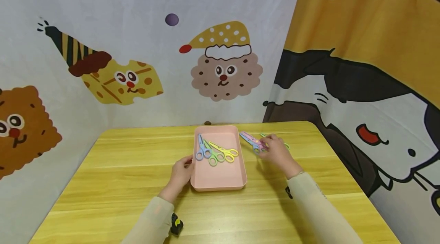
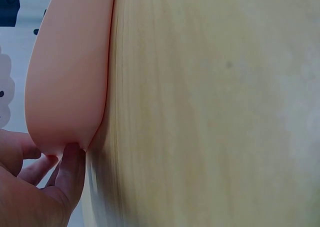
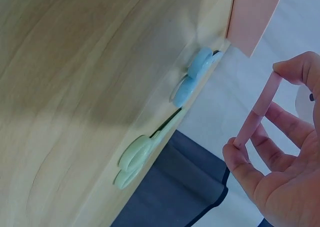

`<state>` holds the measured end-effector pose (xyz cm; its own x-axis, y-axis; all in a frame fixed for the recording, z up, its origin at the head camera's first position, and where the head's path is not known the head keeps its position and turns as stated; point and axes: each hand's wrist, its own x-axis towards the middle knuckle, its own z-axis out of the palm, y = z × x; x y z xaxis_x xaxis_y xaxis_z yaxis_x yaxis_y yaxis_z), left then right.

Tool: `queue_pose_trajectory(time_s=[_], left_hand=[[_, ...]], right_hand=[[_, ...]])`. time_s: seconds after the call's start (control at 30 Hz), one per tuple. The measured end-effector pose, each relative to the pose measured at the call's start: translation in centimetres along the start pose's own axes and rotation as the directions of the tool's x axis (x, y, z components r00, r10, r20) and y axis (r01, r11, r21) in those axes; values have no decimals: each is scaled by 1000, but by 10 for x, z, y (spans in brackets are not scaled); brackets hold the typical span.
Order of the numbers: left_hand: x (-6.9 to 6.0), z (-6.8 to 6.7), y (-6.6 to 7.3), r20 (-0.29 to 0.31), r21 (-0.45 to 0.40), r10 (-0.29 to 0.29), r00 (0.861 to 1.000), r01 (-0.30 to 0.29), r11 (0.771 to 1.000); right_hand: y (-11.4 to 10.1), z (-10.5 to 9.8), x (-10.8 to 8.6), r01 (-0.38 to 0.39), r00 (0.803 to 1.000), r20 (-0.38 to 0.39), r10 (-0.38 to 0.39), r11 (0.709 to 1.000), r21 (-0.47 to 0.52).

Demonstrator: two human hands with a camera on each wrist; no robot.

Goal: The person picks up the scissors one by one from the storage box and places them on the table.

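The pink tray holds blue scissors, green scissors and yellow scissors. At its left wall, my left hand touches the side; in the left wrist view the fingers of that hand meet the tray's end. My right hand pinches pink scissors by the handles, right of the tray. In the right wrist view, fingers of the right hand grip the pink handles, above blue scissors and green scissors lying on the table.
The wooden table extends around the tray, with its back edge close behind it. A curtain printed with cartoon figures hangs behind and to the sides. A small dark device sits at each wrist.
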<state>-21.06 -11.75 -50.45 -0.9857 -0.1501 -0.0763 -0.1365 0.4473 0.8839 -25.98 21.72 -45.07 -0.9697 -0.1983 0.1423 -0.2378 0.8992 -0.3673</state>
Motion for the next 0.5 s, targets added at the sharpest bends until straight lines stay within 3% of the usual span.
queue_pose_trajectory(time_s=[0.5], left_hand=[[0,0,-1,4,-33,-5,1000,5,999]], right_hand=[[12,-12,1,17,1000,-21,-18,999,-35]])
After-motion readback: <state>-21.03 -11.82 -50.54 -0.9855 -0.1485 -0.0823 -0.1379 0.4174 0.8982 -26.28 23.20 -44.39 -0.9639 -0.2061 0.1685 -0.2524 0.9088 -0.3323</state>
